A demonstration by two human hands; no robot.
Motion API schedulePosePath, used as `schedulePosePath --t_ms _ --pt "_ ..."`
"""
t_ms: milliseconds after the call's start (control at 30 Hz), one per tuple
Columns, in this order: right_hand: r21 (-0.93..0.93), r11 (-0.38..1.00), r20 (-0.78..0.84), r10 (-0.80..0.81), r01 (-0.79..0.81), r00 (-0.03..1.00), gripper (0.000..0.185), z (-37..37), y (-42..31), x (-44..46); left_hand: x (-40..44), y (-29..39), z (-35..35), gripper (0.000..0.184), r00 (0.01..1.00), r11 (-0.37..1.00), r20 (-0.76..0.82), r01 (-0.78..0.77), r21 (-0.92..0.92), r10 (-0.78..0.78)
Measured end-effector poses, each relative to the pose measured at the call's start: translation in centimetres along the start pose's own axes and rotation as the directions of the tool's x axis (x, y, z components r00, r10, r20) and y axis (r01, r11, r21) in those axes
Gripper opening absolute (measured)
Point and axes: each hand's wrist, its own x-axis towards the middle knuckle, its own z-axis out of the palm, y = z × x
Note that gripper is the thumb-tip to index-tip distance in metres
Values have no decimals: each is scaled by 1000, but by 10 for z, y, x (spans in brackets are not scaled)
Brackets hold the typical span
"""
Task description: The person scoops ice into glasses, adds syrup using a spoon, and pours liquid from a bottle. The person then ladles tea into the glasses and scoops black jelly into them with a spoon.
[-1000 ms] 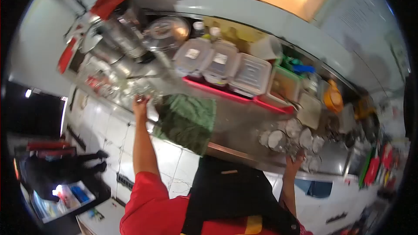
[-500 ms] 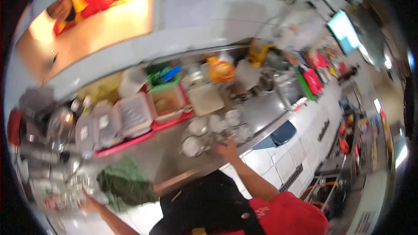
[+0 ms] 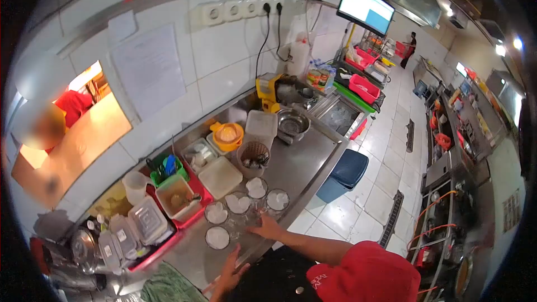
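Several glasses with ice stand in a group on the steel counter: a front glass (image 3: 217, 237), a middle glass (image 3: 239, 203) and a right glass (image 3: 277, 200) among them. My right hand (image 3: 268, 228) reaches in at the near side of the group, its fingers curled at a clear glass (image 3: 241, 221) whose outline is faint. My left hand (image 3: 229, 273) is just in front of the front glass, fingers apart and holding nothing. Beneath it, at the counter's near edge, lies a green cloth (image 3: 170, 284).
Lidded plastic containers (image 3: 148, 221) sit in a red tray along the wall. Behind the glasses are a white lid (image 3: 220, 178), an orange juicer (image 3: 227, 135) and a steel pot (image 3: 293, 125). A blue bin (image 3: 342, 176) stands beyond the counter. A person (image 3: 411, 49) is far back.
My left hand has come from the far left, by the cloth, to the front of the glasses, now without anything in it. My right hand stays among the glasses. The view has swung right.
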Motion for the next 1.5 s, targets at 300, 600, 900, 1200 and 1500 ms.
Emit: schedulePosePath --t_ms 300,600,900,1200,1500 --pt "7 999 183 -45 44 982 99 -17 0 6 60 -81 25 105 990 981 -115 -58 183 80" --pt "-82 996 433 66 -33 899 100 -16 2 15 114 -89 45 99 853 967 -479 -102 235 207" --pt "-75 985 258 -131 154 957 74 -17 4 14 140 -39 57 57 699 532 -298 -139 835 650" --pt "-131 929 418 -264 345 869 40 -9 43 24 158 -41 80 81 555 944 -823 193 269 121" --pt "153 963 408 142 -221 902 79 -27 9 22 174 -55 81 45 543 987 -830 146 -59 -130"
